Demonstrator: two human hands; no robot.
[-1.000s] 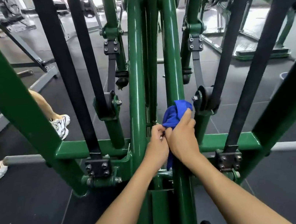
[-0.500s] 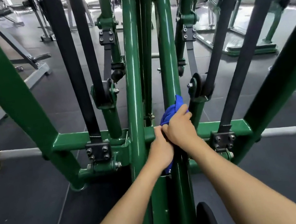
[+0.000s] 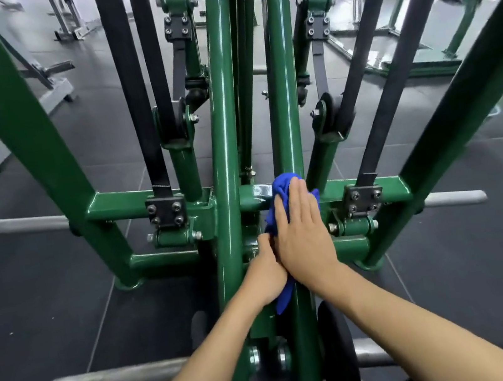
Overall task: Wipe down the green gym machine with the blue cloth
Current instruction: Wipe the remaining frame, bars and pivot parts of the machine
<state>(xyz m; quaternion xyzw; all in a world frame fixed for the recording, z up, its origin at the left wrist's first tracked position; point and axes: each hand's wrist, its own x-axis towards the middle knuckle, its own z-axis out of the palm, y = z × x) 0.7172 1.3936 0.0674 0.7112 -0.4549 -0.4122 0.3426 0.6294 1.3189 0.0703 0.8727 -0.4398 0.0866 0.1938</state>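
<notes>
Right hand [image 3: 303, 231]: flat, fingers straight, pressing cloth [image 3: 282, 185] on tube [image 3: 285, 102].
Left hand [image 3: 264, 270]: curled, pinching cloth tail.
Tip: press evenly, wrap cloth round tube.

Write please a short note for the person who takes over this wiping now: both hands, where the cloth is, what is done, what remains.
Right hand: flat, fingers straight, pressing the blue cloth onto the right central green tube, where it meets the crossbar.
Left hand: close beside it, fingers curled on the cloth's lower part; a tail of cloth hangs below.
Done: wiping is under way at this joint; which parts are already clean cannot be told.
Left: probably the rest of the green gym machine.
</notes>
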